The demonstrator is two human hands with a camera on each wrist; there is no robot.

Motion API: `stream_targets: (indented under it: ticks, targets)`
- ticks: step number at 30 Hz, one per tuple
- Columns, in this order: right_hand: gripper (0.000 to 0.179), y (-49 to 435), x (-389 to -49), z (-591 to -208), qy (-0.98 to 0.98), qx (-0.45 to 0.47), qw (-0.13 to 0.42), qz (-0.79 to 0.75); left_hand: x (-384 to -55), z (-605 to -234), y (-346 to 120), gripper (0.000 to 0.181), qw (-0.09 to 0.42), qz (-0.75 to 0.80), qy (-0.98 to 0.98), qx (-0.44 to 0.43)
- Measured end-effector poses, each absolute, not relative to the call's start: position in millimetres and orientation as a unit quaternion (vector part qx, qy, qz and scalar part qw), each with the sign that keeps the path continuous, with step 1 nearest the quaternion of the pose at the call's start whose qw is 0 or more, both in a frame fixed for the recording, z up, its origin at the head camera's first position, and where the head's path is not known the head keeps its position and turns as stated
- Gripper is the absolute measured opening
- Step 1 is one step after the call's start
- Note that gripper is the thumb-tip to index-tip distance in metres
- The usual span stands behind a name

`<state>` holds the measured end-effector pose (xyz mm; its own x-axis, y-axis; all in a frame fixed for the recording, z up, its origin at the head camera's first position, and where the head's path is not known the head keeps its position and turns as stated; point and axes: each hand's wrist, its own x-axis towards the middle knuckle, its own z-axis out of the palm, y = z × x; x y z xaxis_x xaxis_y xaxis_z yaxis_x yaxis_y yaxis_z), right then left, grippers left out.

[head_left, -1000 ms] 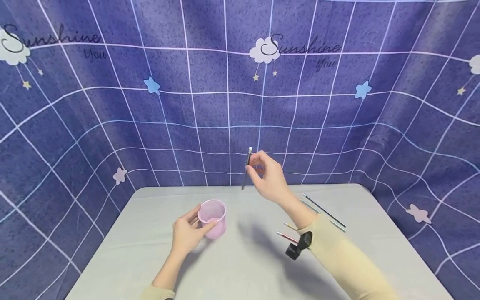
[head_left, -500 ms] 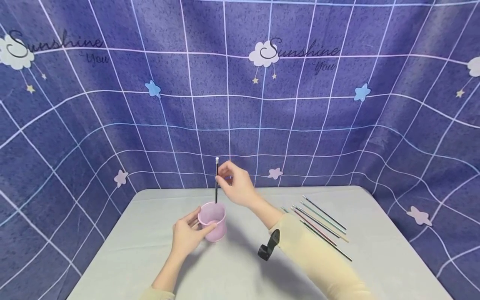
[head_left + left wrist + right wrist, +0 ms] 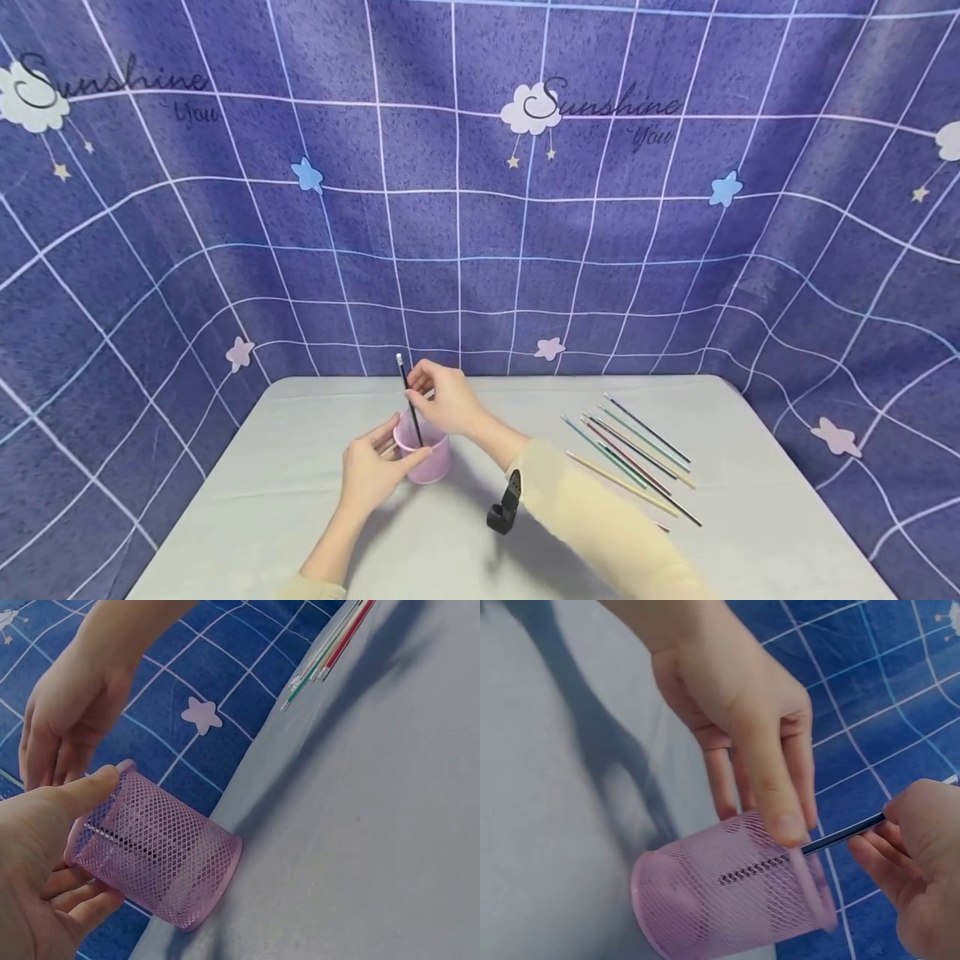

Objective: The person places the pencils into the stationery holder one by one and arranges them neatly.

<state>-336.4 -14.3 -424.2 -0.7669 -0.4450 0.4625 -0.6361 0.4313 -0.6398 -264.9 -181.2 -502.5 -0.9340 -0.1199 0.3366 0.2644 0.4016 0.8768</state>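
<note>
A pink mesh pencil cup stands upright on the table, left of the middle. My left hand grips its near left side, thumb over the rim and fingers around the far side. Between thumb and fingertips my right hand pinches a dark pencil with a white eraser end up. The pencil's lower part is inside the cup, showing dark through the mesh in the right wrist view. In the left wrist view, the right hand is above the cup's mouth.
Several pencils in dark, green, red and yellow lie loosely side by side on the table's right, the yellow pencil among them. My right sleeve passes over the near end of that group. A blue gridded curtain surrounds the table's back and sides.
My right hand has carried the dark pencil left from above the table and lowered its end into the cup. The left hand keeps its hold on the cup, nearly unmoved.
</note>
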Motion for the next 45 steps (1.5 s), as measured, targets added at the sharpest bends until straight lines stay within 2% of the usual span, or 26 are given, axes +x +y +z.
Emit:
stream_targets:
  ticks: [21, 28, 37, 45]
  targets:
    - [0.008, -34, -340, -443, -0.871, 0.334, 0.144, 0.33, -266, -503, -181, 0.08, 0.17, -0.543, -0.821, -0.043]
    - [0.008, -32, -341, -444, -0.87, 0.343, 0.129, 0.329, -266, -503, -181, 0.08, 0.167, -0.544, -0.822, -0.037]
    - [0.011, -15, -341, -428, -0.858, 0.343, 0.134, 0.359, -268, -500, -182, 0.081, 0.168, -0.553, -0.815, -0.04]
    - [0.012, 32, -337, -395, -0.858, 0.334, 0.163, 0.355, -265, -500, -179, 0.083, 0.164, -0.556, -0.814, -0.03]
